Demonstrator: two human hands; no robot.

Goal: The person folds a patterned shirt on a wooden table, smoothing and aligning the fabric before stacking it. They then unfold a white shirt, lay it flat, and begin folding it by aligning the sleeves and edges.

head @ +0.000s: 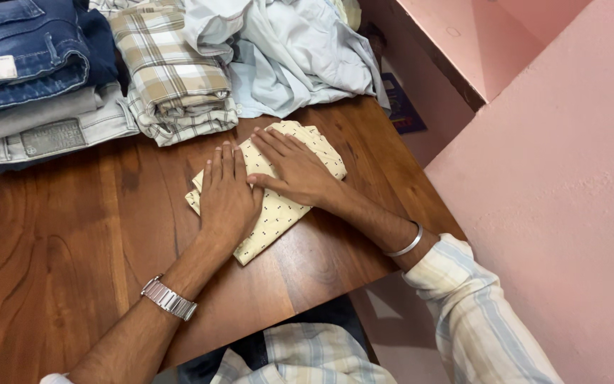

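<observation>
A pale yellow cloth with small dark dots [278, 213] lies folded into a compact rectangle on the wooden table [58, 242]. My left hand [227, 195] rests flat on its left half, fingers together and pointing away from me. My right hand [294, 167] lies palm down across the upper right part, fingers spread, its thumb touching my left hand. Neither hand grips anything. A metal watch sits on my left wrist, a thin metal bangle on my right.
Folded jeans [23, 71] are stacked at the table's far left. A folded beige plaid shirt [172, 71] lies beside them, then a loose heap of light blue clothes [300, 50]. A pink wall [556, 178] stands close on the right.
</observation>
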